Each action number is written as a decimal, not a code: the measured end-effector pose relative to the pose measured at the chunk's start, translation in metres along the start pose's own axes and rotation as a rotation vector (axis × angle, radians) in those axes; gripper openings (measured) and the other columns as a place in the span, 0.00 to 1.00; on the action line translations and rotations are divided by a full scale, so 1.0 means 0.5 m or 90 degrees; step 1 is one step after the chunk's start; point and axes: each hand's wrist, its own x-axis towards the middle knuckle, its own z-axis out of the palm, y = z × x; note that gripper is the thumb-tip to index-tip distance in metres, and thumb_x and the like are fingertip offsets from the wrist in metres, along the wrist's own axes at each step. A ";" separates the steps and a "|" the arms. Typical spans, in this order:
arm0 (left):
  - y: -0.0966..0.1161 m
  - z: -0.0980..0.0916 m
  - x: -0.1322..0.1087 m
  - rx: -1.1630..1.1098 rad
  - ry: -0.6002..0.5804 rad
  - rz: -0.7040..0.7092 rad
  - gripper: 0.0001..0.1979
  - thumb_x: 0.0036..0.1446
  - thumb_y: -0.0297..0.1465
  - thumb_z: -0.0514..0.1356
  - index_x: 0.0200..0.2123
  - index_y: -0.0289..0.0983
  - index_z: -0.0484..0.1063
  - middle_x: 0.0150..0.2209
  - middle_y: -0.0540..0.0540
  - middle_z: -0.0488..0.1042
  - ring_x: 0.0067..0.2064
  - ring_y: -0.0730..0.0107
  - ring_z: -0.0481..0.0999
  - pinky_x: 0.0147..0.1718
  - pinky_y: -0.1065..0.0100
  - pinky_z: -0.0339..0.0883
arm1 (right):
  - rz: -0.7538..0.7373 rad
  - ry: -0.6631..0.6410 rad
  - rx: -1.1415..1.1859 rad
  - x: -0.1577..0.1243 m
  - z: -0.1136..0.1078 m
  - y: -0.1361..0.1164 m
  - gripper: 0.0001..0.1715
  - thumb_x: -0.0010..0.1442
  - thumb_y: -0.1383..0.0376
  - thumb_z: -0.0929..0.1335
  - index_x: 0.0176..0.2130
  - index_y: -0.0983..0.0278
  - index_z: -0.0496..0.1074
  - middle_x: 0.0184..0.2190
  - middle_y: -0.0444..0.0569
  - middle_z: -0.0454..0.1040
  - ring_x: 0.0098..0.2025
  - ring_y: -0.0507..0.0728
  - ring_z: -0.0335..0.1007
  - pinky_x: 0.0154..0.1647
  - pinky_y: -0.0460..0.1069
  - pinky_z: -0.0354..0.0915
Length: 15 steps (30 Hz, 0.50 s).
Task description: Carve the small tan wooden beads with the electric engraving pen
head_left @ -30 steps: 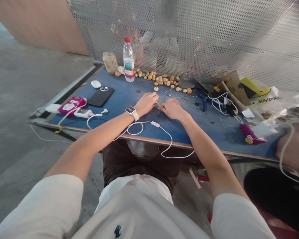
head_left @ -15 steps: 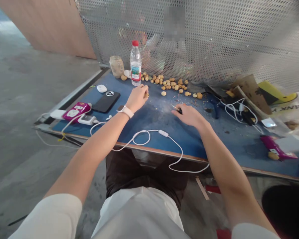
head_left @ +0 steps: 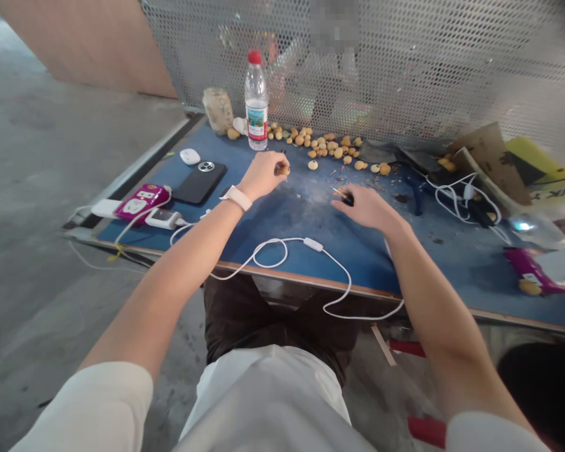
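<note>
My left hand (head_left: 262,174), with a white watch on its wrist, hovers over the blue table (head_left: 311,232) and pinches a small tan bead (head_left: 282,170) between its fingertips. My right hand (head_left: 365,206) rests on the table to the right, closed around a thin dark-handled tool (head_left: 343,197) whose tip points left. Several loose tan beads (head_left: 327,149) lie scattered along the far side of the table, just beyond both hands.
A water bottle (head_left: 256,103) and a jar (head_left: 218,110) stand at the back. A black phone (head_left: 199,182), a white case (head_left: 189,156), a pink power strip (head_left: 139,200) lie left. A white cable (head_left: 306,245) loops along the near edge. Cardboard, cables and bags clutter the right, before a perforated metal screen (head_left: 405,63).
My left hand lifted away from the right one, reached toward the beads and came back a little holding a bead. My right hand slid slightly right with the tool.
</note>
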 end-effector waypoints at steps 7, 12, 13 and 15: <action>-0.039 -0.082 0.030 0.019 -0.044 0.031 0.10 0.68 0.26 0.76 0.51 0.38 0.90 0.51 0.41 0.91 0.57 0.50 0.91 0.68 0.49 0.82 | 0.011 0.034 0.013 -0.045 -0.010 0.044 0.19 0.66 0.54 0.76 0.55 0.54 0.79 0.51 0.62 0.91 0.53 0.78 0.91 0.59 0.68 0.81; -0.028 -0.102 0.001 -0.080 -0.052 0.006 0.12 0.69 0.28 0.78 0.54 0.37 0.90 0.52 0.42 0.92 0.54 0.53 0.93 0.63 0.52 0.86 | 0.078 0.067 -0.008 -0.066 -0.008 0.053 0.27 0.63 0.51 0.75 0.59 0.51 0.77 0.49 0.62 0.91 0.50 0.83 0.91 0.51 0.72 0.81; -0.022 -0.097 -0.007 -0.088 -0.047 0.005 0.12 0.68 0.26 0.78 0.54 0.37 0.90 0.53 0.42 0.92 0.53 0.55 0.93 0.63 0.53 0.86 | 0.074 0.063 -0.004 -0.067 -0.008 0.050 0.27 0.63 0.51 0.75 0.60 0.51 0.77 0.50 0.62 0.91 0.50 0.83 0.91 0.52 0.72 0.81; -0.014 -0.084 -0.022 -0.087 -0.044 0.008 0.11 0.67 0.24 0.78 0.51 0.37 0.91 0.52 0.43 0.93 0.51 0.57 0.93 0.62 0.55 0.86 | 0.063 0.054 0.015 -0.069 -0.009 0.043 0.26 0.64 0.52 0.75 0.60 0.52 0.76 0.52 0.63 0.91 0.53 0.82 0.91 0.56 0.72 0.82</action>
